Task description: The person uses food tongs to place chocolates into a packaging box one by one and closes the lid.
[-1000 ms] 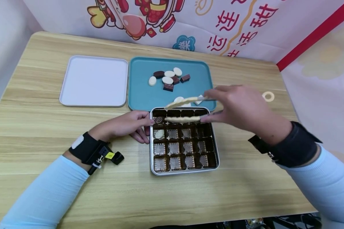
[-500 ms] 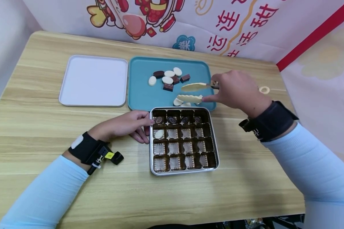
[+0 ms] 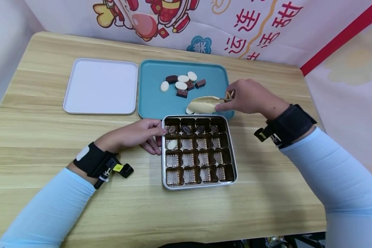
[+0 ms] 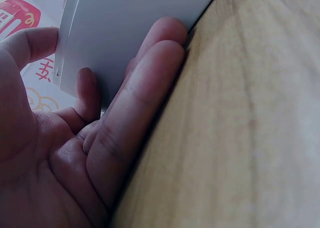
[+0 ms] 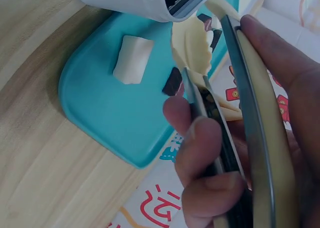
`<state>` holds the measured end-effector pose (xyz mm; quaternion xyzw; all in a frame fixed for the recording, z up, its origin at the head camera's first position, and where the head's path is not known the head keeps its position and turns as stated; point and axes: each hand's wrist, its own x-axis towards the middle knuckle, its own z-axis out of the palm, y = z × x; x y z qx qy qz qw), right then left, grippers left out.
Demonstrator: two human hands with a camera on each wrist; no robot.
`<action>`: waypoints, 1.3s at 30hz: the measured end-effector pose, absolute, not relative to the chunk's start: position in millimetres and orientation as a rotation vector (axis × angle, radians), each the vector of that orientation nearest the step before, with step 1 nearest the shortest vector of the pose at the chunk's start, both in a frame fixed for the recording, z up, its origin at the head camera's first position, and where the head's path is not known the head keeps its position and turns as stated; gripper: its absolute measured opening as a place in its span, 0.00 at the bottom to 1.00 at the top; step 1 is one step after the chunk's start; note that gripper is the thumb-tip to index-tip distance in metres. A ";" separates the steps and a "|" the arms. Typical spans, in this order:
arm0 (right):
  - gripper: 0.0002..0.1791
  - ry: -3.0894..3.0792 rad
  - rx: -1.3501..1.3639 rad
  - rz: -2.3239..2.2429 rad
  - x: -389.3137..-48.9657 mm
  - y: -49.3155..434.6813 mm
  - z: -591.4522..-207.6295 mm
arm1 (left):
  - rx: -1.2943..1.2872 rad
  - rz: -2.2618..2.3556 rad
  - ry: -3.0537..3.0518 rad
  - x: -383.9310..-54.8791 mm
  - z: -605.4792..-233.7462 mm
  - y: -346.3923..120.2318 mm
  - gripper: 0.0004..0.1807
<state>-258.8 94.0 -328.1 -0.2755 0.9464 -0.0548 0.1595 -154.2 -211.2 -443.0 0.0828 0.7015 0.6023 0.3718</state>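
My left hand (image 3: 142, 134) holds the left edge of a metal chocolate box (image 3: 199, 187), thumb over the rim and fingers along the outer wall (image 4: 125, 43). Inside is a brown divided insert. Swirl-topped dark chocolates (image 3: 186, 129) fill its far row; one white oval chocolate (image 3: 172, 144) lies in the second row's leftmost compartment. My right hand (image 3: 251, 96) grips tongs (image 3: 204, 105) with cream-coloured tips, low over the teal tray's front right. A white chocolate (image 3: 189, 111) shows partly beneath the tips; whether they touch it is unclear. A white block-shaped piece (image 5: 132, 59) lies nearby.
The teal tray (image 3: 152, 103) stands behind the box, bearing white oval chocolates (image 3: 181, 85) and dark pieces (image 3: 182, 93). A white tray (image 3: 100, 86) lies to its left. A printed backdrop (image 3: 217, 24) rises behind the wooden table (image 3: 111, 206).
My right hand has moved the tongs from above the box's far row back to the teal tray, and they have come lower, their tips closer together. My left hand stays at the box.
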 end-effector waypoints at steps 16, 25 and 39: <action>0.32 3.223 -1.255 0.065 -254.7 111.1 -349.5 | 0.210 1.545 1.797 -154.8 -442.4 -210.8 0.22; 0.25 3.146 -1.857 0.274 -262.9 135.3 -356.0 | 0.211 1.555 1.797 -154.6 -441.7 -211.4 0.21; 0.38 3.198 -1.302 -0.009 -259.2 143.2 -352.9 | 0.218 1.560 1.795 -154.6 -442.9 -211.6 0.23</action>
